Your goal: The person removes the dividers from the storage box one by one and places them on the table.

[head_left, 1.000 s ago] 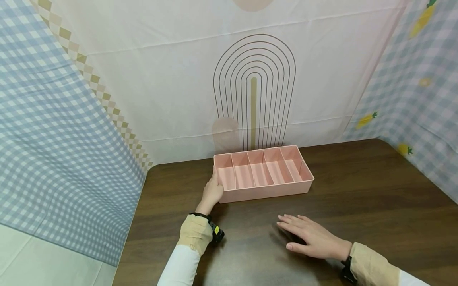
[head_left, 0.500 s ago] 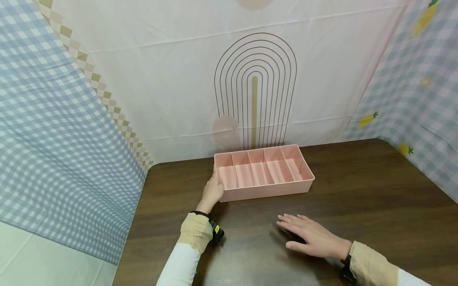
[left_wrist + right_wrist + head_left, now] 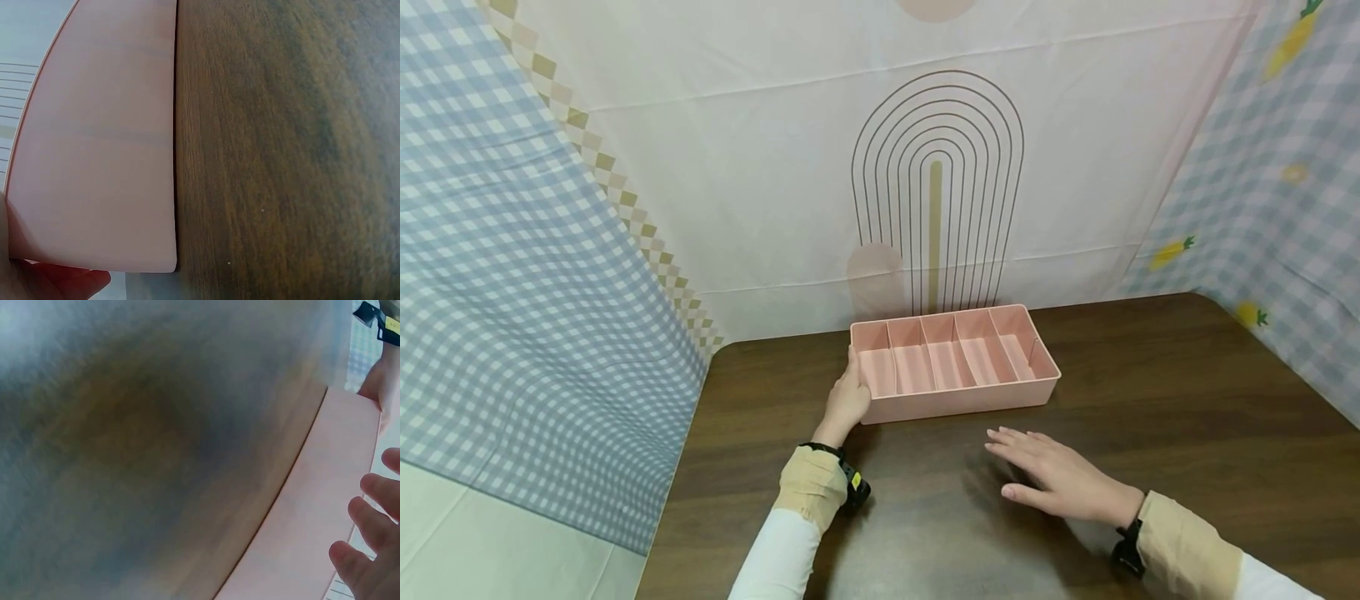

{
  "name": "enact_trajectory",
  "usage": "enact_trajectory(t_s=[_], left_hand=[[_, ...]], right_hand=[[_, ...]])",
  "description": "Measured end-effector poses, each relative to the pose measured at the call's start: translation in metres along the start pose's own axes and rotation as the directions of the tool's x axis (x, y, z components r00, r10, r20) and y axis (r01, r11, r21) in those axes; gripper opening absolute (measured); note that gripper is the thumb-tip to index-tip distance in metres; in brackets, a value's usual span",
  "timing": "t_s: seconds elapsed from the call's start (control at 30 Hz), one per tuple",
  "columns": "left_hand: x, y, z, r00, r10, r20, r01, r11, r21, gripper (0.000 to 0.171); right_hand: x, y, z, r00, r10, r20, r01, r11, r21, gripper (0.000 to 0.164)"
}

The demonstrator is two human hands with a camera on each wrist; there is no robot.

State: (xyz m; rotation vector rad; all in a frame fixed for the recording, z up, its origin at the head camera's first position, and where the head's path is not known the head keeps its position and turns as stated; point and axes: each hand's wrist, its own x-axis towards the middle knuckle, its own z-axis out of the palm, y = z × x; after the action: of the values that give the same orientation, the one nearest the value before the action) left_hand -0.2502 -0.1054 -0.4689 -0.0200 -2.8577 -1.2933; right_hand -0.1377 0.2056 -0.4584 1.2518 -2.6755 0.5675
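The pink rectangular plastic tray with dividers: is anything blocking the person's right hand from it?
Nothing visible does. Between the right hand and the tray, only brown wood-grain tabletop shows; the left hand holds the tray's left end.

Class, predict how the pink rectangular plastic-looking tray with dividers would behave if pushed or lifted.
The pink rectangular plastic-looking tray is probably light, since its walls look thin. Its straight rims suggest stiffness. Broad and low on the brown wood-grain table, it would likely slide rather than tip.

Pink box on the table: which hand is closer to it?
The person's left hand, holding the pink box at its left end. The right hand is apart from it, on the near side.
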Motion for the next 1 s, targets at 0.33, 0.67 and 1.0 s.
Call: enact_trajectory(t_s=[0.33,0.67,1.0], left_hand=[[-0.003,0.002,-0.001,1.000,-0.009,0.009,0.009,1.000,-0.011,0.063],[-0.003,0.004,-0.002,1.000,-0.020,0.014,0.020,1.000,0.005,0.064],[-0.001,0.002,-0.001,1.000,-0.023,0.007,0.023,0.999,0.039,0.064]], right_hand=[[0.005,0.007,-0.010,0.996,0.017,-0.093,-0.020,0.999,-0.032,0.050],[0.009,0.012,-0.016,0.983,0.061,-0.171,-0.072,0.996,-0.060,0.045],[0.015,0.018,-0.021,0.961,0.117,-0.251,-0.141,0.987,-0.080,0.043]])
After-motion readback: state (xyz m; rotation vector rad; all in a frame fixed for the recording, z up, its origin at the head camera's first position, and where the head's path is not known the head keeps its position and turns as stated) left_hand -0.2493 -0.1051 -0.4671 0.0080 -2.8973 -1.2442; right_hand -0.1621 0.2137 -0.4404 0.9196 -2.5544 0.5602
